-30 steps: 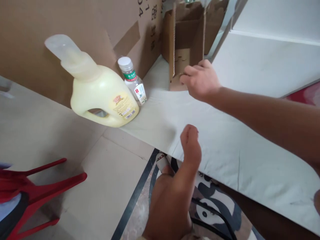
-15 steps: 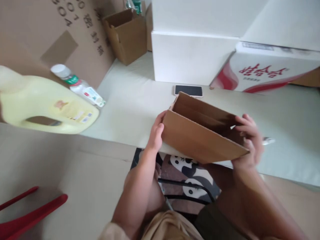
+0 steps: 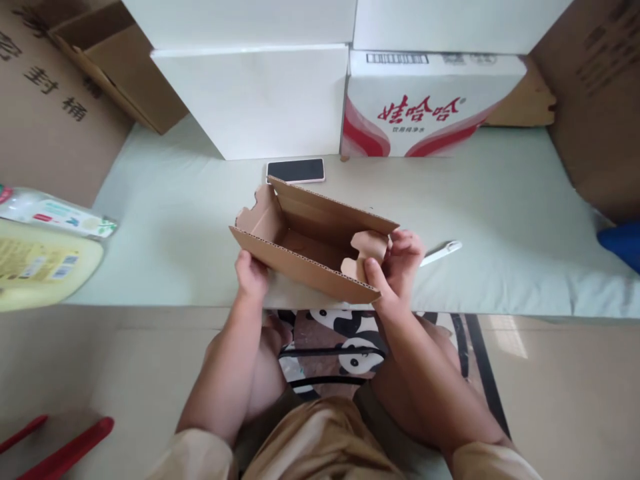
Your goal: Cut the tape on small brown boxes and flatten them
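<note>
An open-topped cardboard box [image 3: 305,270] is held up in front of me, tilted, with notched flaps on its two short ends. My left hand [image 3: 251,275] grips its left near corner, the thumb on the outer wall and the other fingers hidden beneath. At the right end, my right hand [image 3: 397,267] has its thumb against the notched flap [image 3: 365,252] and its fingers behind that end wall. The inside that shows holds nothing. Just right of my right hand lies a slim white tool [image 3: 443,253], its kind unclear.
A phone [image 3: 296,171] lies behind the box on the pale green cloth [image 3: 510,220]. White cartons [image 3: 260,100] stand along the back. At left are a clear bottle [image 3: 55,212], a yellow jug [image 3: 45,263] and another cardboard box [image 3: 125,67]. A blue object [image 3: 620,243] sits at far right.
My view has swung to the right and straightened. The box has turned so its inside and both notched end flaps show. My right thumb now presses on the right flap.
</note>
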A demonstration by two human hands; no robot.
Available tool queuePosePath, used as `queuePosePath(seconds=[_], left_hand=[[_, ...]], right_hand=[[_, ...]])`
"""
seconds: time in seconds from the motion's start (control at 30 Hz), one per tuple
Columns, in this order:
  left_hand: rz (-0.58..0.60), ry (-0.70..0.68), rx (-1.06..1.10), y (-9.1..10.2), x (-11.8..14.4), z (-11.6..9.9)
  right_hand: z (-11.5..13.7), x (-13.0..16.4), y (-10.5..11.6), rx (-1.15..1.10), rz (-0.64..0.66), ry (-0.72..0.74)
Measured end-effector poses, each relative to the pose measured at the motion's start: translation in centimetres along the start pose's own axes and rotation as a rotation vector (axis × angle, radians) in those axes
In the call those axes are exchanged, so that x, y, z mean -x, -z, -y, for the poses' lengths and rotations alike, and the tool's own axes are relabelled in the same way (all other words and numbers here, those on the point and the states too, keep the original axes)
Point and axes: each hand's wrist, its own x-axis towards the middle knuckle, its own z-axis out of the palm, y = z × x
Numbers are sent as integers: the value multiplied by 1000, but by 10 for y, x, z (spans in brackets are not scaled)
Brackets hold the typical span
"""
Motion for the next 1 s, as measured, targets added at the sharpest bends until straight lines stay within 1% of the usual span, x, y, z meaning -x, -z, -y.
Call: queuePosePath(seconds=[0.07,0.13,0.2,0.27,0.33,0.4,0.43,0.5,0.53,0.6,0.67,0.73,0.8,0.9,1.0], left_hand=[[-34,0,-18,-12,4,3],[-39,4,-44,-19,9,9],[-26,0,-72,-21,12,13],[-16,-24,-95,-22,13,11],[-5,-73,-120,-22,13,2],[20,-154,-147,-24,13,-12],[32,-210,-154,-26,13,-21],[93,-334,-155,-31,15,-34],[119,-398,-141,-34,16,-39],[108,-458,-114,-40,18,-41],[34,-414,-127,-44,20,-37],[-38,-326,-165,-47,21,-31],[-74,-273,-180,-49,21,-27],[-72,-233,-165,-48,19,-27],[-16,-192,-168,-46,18,-30]], right_hand=[[-5,-3,6,-37,-1,-106],[-11,-4,14,-47,69,-196],[-18,-3,21,-37,128,-223],[-23,-2,25,-4,145,-201],[-27,0,27,30,148,-168],[-28,0,27,44,159,-140],[-28,0,27,40,166,-128],[-26,0,26,23,182,-109],[-26,-1,26,16,192,-103],[-26,-1,25,19,207,-97],[-29,-1,24,40,197,-94],[-34,-1,22,49,157,-86],[-41,-1,21,20,125,-62],[-50,-2,20,-27,119,-33],[-54,-5,21,-53,115,-33]])
